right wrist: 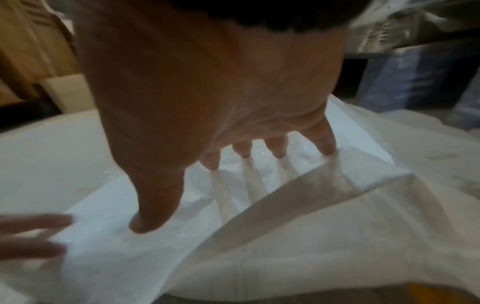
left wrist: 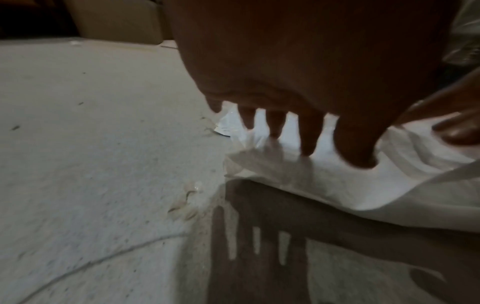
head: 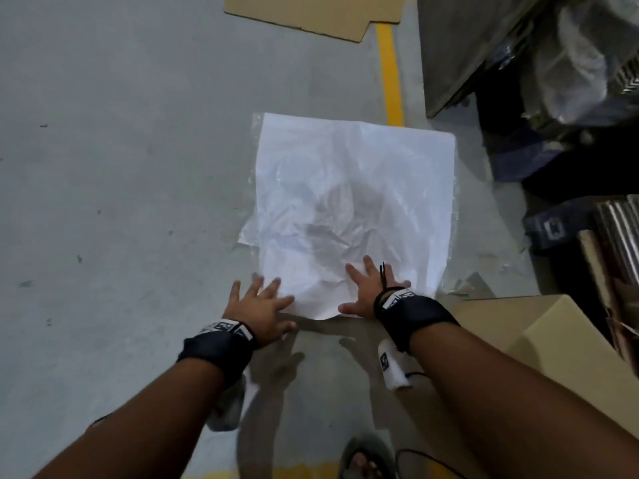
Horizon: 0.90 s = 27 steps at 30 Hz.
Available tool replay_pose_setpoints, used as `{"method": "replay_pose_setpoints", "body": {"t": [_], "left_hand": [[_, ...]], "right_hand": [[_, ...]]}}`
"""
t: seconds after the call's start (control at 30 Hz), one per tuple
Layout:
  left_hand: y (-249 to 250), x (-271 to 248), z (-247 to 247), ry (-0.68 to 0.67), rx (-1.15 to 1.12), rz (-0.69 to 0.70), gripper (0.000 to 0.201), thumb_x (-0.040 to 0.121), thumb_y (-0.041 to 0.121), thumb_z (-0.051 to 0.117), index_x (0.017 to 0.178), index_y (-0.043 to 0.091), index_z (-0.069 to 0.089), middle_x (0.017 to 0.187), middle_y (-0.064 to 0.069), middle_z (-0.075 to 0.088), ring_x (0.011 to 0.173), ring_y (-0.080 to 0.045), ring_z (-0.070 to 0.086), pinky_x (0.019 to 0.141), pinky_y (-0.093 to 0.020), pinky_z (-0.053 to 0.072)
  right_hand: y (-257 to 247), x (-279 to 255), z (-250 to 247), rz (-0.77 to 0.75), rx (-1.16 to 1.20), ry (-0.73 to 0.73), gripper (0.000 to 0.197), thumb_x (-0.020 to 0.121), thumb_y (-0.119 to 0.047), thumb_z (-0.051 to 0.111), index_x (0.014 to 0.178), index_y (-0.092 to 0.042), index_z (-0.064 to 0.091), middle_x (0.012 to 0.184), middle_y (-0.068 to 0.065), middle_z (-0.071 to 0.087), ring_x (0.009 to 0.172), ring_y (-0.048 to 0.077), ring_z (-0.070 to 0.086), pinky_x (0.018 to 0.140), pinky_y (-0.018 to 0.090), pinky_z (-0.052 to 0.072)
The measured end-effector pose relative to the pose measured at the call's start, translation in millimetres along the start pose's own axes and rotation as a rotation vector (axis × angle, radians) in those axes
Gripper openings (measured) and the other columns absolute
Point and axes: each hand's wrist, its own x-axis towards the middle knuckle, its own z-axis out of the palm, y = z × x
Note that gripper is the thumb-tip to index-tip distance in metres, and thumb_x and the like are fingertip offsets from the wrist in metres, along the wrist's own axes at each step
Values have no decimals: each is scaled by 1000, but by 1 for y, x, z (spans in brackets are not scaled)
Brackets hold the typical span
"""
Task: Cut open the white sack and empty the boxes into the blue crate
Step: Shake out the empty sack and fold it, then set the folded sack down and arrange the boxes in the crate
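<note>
The white sack (head: pixel 349 209) lies flat and crumpled on the grey concrete floor, and it looks limp and flat. My left hand (head: pixel 261 305) has its fingers spread, with the fingertips over the sack's near left corner (left wrist: pixel 285 168). My right hand (head: pixel 371 288) lies on the near edge with straight, spread fingers pressing the white sack (right wrist: pixel 259 226). In the right wrist view my right hand's fingers (right wrist: pixel 324 144) touch the woven fabric, and the left hand's fingers (right wrist: pixel 33 236) enter at the left. No boxes or blue crate are in view.
A tan cardboard box (head: pixel 553 347) stands close at the right. Dark wrapped bundles and plastic-covered goods (head: pixel 553 81) are stacked at the far right. A flat cardboard sheet (head: pixel 311 15) lies at the top. A yellow floor line (head: pixel 390 70) runs behind the sack. My sandalled foot (head: pixel 366 458) is below.
</note>
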Motion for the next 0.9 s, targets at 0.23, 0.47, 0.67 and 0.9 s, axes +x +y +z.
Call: {"method": "replay_pose_setpoints", "body": {"t": [0.23,0.47,0.67,0.9], "left_hand": [[-16,-30,1,-3,-145,-178,66,93,59,36,150,40,11,163,1,0,150,-26,6,118,-57,7],[-2,-109,-59,326,-291,-152,64,96,54,33,152,35,7,163,-2,3,150,-26,9,119,-52,12],[13,-230,-128,486,-367,-147,64,96,52,36,152,33,11,163,-1,5,149,-25,10,119,-48,13],[1,-432,-181,594,-578,-339,66,96,46,45,152,23,18,162,-3,12,149,-26,14,118,-49,17]], "right_hand": [[0,-2,-6,-37,54,93,96,77,-69,52,150,-32,2,160,6,-2,146,33,5,116,53,15],[-23,-96,-70,-50,28,347,91,80,-70,47,149,-34,-1,160,-2,-4,146,25,5,115,51,19],[-46,-230,-116,-59,8,529,90,80,-73,40,149,-33,-1,160,-4,-3,147,25,6,116,50,16],[-80,-438,-149,-169,26,631,88,83,-67,43,150,-26,5,160,-1,3,146,24,11,114,46,20]]}}
